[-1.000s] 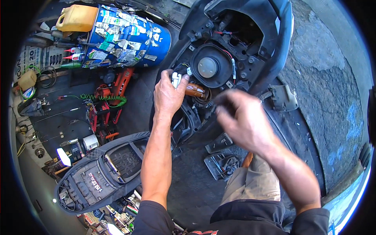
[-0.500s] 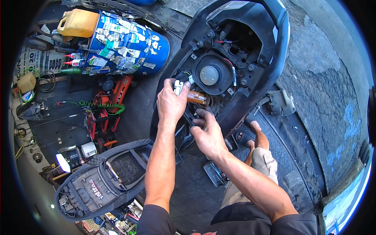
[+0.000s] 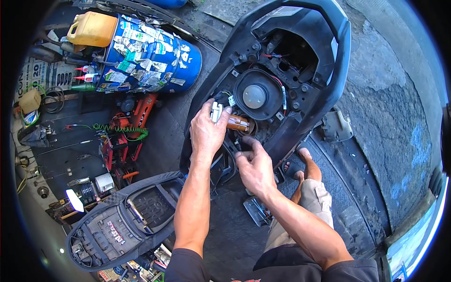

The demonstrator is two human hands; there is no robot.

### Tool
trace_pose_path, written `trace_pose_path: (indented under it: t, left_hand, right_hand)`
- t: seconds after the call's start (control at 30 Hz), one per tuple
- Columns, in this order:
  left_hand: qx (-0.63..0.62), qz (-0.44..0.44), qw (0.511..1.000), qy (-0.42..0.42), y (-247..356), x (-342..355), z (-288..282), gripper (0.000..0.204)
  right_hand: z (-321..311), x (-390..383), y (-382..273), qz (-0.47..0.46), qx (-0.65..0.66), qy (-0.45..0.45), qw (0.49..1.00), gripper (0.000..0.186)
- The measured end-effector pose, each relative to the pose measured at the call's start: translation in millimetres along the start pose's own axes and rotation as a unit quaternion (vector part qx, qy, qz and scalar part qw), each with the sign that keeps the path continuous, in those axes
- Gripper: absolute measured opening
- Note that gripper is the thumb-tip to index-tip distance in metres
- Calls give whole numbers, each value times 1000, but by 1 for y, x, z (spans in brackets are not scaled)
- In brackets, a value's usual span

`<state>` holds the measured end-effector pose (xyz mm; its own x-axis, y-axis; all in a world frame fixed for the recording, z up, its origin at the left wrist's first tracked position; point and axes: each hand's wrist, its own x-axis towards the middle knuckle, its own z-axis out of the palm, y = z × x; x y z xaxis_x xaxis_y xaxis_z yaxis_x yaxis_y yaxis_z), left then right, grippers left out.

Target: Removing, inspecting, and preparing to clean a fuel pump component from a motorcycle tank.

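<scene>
My left hand (image 3: 206, 131) grips a white plastic part (image 3: 216, 112) beside an orange cylindrical part (image 3: 238, 123), which lies in a cavity of the black scooter body (image 3: 317, 120). Below the cylinder, my right hand (image 3: 254, 169) has curled fingers on something small and dark among hoses and fittings; what exactly they hold is hidden. Above both hands sits a round metal cap (image 3: 254, 97) in a black recess, with red and black wires along its edge.
A detached seat (image 3: 98, 239) lies at lower left. A blue drum (image 3: 185, 70) covered in stickers, a yellow jerrycan (image 3: 94, 28) and red stands (image 3: 143, 113) are left. A tool tray (image 3: 253, 209) and grey plastic piece (image 3: 338, 129) lie on the floor, near my sandaled feet (image 3: 303, 157).
My right hand has moved in from the lower right to just below the orange cylinder, its fingers now curled there. My left hand keeps its grip, appearing slightly lower.
</scene>
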<state>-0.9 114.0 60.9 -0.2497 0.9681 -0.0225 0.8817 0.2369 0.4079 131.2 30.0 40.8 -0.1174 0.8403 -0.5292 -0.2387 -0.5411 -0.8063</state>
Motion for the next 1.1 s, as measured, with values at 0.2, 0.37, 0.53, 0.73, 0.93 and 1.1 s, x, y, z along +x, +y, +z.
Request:
trace_pose_path:
  t: [0.2,0.37,0.53,0.73,0.93,1.1]
  left_hand:
    - [-6,-2,1000,-15,-2,1,-1,53]
    - [13,-20,1000,-19,1,-1,-8,52]
    - [6,-25,999,-45,-6,-1,-9,55]
    - [7,-4,1000,-22,-15,-4,3,66]
    - [-42,-55,996,-52,-11,-6,-3,65]
    - [-42,-67,994,-78,-10,-2,-8,65]
  right_hand:
    - [-20,22,-36,-87,-418,-16,904,26]
    - [1,26,-41,170,-174,39,969,24]
    - [18,31,-28,155,-121,147,969,21]
    - [30,50,-15,137,-302,240,912,33]
    - [29,41,-29,170,-183,225,942,23]
    - [27,38,-30,134,-315,207,917,24]
